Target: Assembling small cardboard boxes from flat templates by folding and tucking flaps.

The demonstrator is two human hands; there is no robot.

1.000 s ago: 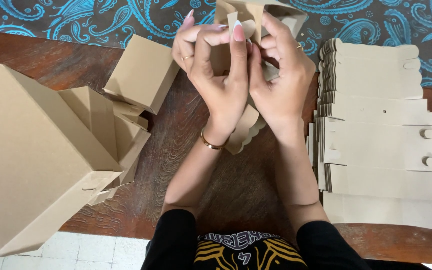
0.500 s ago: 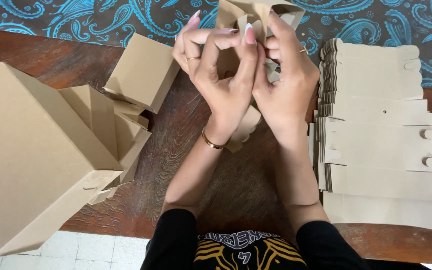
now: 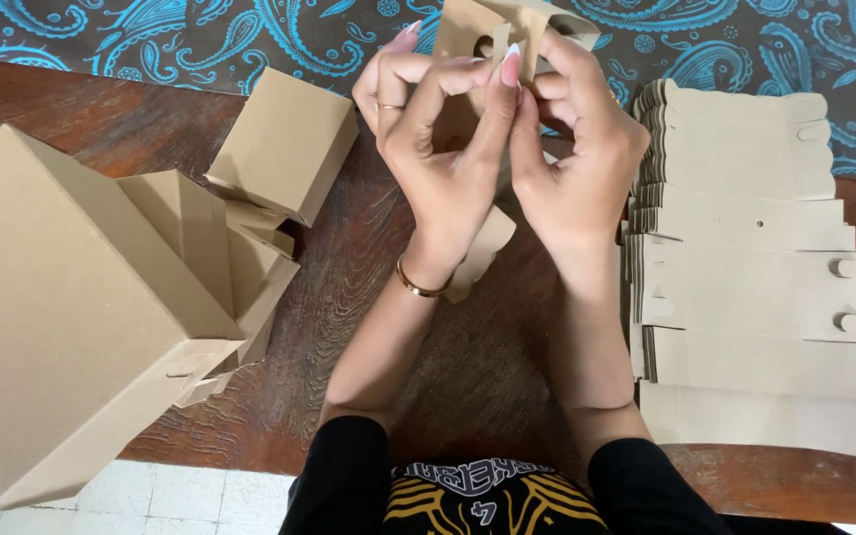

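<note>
Gripping a half-folded brown cardboard box blank (image 3: 478, 45), left hand (image 3: 438, 149) and right hand (image 3: 577, 163) pinch its flaps with closed fingers, up above the dark wooden desk (image 3: 349, 287). Flat brown cardboard blanks (image 3: 745, 267) stack right; folded brown cardboard boxes (image 3: 91, 297) crowd left.

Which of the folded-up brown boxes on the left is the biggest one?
The big box at the table's near left corner. It dwarfs the small closed box lying farther back, and the open boxes between them are smaller too.
</note>
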